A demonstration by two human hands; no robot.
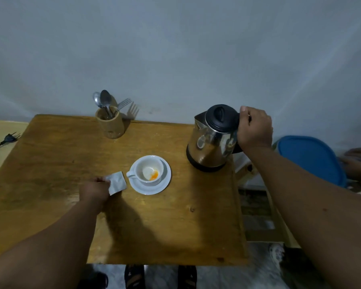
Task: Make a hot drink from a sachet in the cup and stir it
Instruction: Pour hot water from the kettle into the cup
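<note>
A white cup (149, 170) stands on a white saucer (165, 184) mid-table, with orange and white powder in its bottom. My left hand (95, 189) pinches a silvery sachet (117, 182) just left of the cup, low over the table. At the table's right edge stands a steel kettle (211, 142) with a black lid. My right hand (255, 128) is closed around the kettle's handle, which my fingers hide.
A wooden holder (111, 124) with spoons and forks stands at the back of the wooden table (175, 226). A black plug (9, 138) lies off the left edge. A blue lid (308, 157) sits to the right of the kettle. Sandalled feet show below the front edge.
</note>
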